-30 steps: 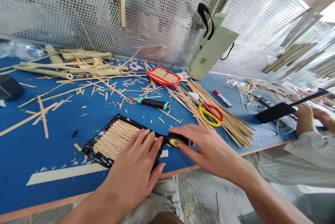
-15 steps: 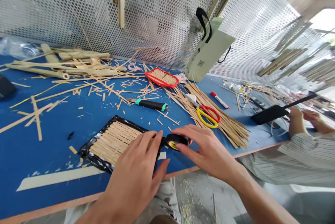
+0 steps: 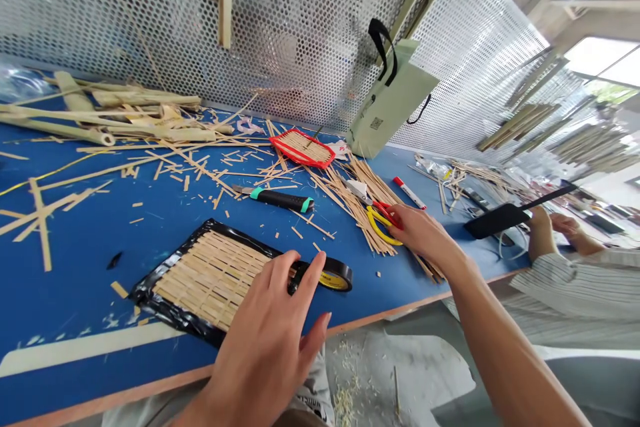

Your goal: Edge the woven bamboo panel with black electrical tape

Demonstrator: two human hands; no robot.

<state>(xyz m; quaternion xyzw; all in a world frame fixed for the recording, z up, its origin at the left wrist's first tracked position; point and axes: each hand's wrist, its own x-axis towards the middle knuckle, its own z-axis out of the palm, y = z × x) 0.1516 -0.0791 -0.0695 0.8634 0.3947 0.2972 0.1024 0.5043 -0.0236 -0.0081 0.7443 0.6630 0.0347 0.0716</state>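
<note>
My left hand [image 3: 273, 330] lies over the right end of a woven bamboo-strip panel [image 3: 210, 274] edged in shiny black tape. Its fingers are spread and press down by that corner. A roll of black tape [image 3: 336, 274] rests just beyond the fingertips, beside the panel's right edge; the hand hides where the two meet. Farther right, my right hand [image 3: 420, 230] has its fingers closed at the red handle of the scissors [image 3: 383, 220], which have one yellow and one red loop. These scissors lie on a bundle of thin bamboo strips [image 3: 373, 180].
A utility knife [image 3: 283, 199], a red-edged woven panel [image 3: 303, 147] and a red marker [image 3: 409, 192] lie on the blue table [image 3: 165, 240]. Bamboo offcuts are scattered across it. A pale green bag [image 3: 383, 100] stands at the back. At right, another person's hands [image 3: 550, 230] are near a black paddle-shaped piece [image 3: 495, 220].
My right hand has let go of the tape roll and moved right to the scissors' handle. The roll now rests on edge by the panel. My left hand stays on the panel.
</note>
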